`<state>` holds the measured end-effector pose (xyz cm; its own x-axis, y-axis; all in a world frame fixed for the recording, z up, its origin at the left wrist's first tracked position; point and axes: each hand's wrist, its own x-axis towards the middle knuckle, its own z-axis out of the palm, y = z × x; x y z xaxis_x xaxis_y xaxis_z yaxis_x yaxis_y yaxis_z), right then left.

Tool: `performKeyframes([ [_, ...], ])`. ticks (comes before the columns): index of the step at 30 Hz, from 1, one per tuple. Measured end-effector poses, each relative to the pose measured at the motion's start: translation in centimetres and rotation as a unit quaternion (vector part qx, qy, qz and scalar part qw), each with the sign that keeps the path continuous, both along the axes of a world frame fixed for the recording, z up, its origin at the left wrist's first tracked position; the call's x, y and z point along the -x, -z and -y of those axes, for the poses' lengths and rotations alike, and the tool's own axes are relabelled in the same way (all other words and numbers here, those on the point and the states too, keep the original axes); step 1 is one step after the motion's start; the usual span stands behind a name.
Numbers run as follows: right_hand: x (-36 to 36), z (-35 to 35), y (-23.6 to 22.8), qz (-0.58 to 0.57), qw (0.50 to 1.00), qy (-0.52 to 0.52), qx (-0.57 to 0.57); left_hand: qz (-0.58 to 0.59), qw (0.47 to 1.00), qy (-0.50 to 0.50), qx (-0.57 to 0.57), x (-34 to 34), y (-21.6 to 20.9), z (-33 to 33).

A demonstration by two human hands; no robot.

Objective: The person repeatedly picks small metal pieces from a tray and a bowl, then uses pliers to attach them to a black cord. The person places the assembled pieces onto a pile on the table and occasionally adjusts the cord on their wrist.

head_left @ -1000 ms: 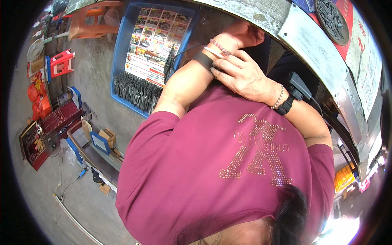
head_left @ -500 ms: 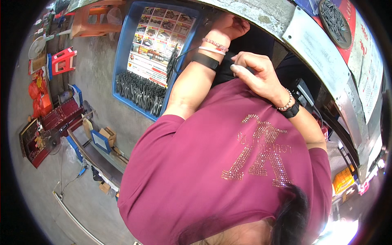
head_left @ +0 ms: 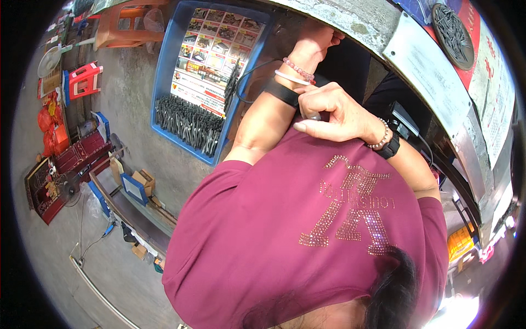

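Note:
My left hand [head_left: 321, 43] reaches to the bench's near edge, its wrist bent and its fingers curled. The fingertips are mostly hidden by the bench edge, so what they hold does not show. My right hand [head_left: 335, 114] is closed in front of my chest, beside the left wrist, thumb against the bent fingers. Something small and greyish shows at its fingertips, too unclear to name. On the left wrist are a pink bead bracelet [head_left: 299, 70], a white bangle and a black band [head_left: 281, 92]. A beaded bracelet and a black band [head_left: 390, 146] circle the right wrist.
Left of my arm stands a blue tray [head_left: 159, 112] with many short black cable-like parts [head_left: 189, 123] and a printed sheet [head_left: 216, 55]. The bench [head_left: 422, 71] bears a round dish of dark metal pins [head_left: 452, 37]. An orange stool [head_left: 118, 30] stands at the far left.
My right hand has come nearer my chest and slightly left, now overlapping the left forearm. My left hand has moved a little right and farther behind the bench edge.

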<state>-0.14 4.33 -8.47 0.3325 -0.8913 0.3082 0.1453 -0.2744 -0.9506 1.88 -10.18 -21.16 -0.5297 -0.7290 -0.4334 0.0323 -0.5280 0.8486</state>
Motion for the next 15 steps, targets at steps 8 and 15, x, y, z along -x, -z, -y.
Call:
performKeyframes([
  [8,-0.3,0.3,-0.9,0.023,0.993,-0.115,-0.036,0.020,0.999,0.037,0.018,0.2,-1.8,-1.2],
  [15,-1.3,-0.8,-2.5,0.024,0.990,-0.116,0.071,-0.013,0.999,0.041,0.025,-0.5,-3.0,-1.4],
])
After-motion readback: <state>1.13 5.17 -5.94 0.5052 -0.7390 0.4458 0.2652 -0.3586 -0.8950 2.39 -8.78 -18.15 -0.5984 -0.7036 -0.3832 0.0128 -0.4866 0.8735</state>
